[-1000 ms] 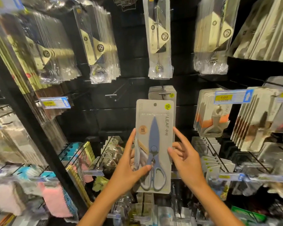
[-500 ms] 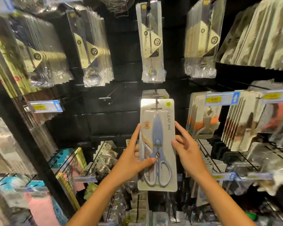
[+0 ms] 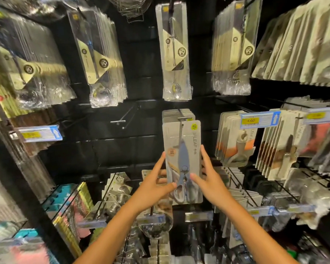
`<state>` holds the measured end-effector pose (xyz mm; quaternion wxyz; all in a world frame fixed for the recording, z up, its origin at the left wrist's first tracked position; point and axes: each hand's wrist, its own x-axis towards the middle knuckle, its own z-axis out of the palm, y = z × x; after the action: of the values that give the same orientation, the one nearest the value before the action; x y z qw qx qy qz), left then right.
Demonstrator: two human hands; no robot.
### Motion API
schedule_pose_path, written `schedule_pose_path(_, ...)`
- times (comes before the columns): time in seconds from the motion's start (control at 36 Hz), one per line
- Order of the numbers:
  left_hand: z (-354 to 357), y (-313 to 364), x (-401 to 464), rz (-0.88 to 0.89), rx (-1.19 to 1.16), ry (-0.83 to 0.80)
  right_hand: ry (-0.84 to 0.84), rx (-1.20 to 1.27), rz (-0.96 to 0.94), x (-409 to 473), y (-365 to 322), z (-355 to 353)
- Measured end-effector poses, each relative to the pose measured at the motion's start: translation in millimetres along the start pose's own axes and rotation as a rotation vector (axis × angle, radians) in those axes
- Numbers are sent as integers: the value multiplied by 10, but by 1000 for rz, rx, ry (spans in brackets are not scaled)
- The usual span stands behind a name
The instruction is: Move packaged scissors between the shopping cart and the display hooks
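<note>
Both hands, left [image 3: 151, 187] and right [image 3: 211, 184], pinched the scissors pack [image 3: 182, 161] by its edges, its top at the display hook [image 3: 181, 119]. Hanging looked underway; next, pushing it back.

Scissors pack [image 3: 182, 161] on display hook [image 3: 181, 120], before hung packs, between both hands.

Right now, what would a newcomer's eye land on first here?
The grey scissors pack at centre, with blue scissors inside, held at its edges by the left hand and right hand, its top at the display hook. Above it hangs a single packaged spoon, and a blue price tag sits to the right.
</note>
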<state>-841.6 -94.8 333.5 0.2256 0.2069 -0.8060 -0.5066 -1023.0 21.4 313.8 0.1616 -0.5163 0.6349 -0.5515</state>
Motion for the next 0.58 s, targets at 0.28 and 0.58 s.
schedule_pose_path(0.28, -115, -98, 507, -70, 26, -40, 36, -126, 11, 425, 110, 112)
schedule_pose_path(0.58, -61, -191, 530, -42, 195, -31, 14, -181, 102, 525, 274, 108)
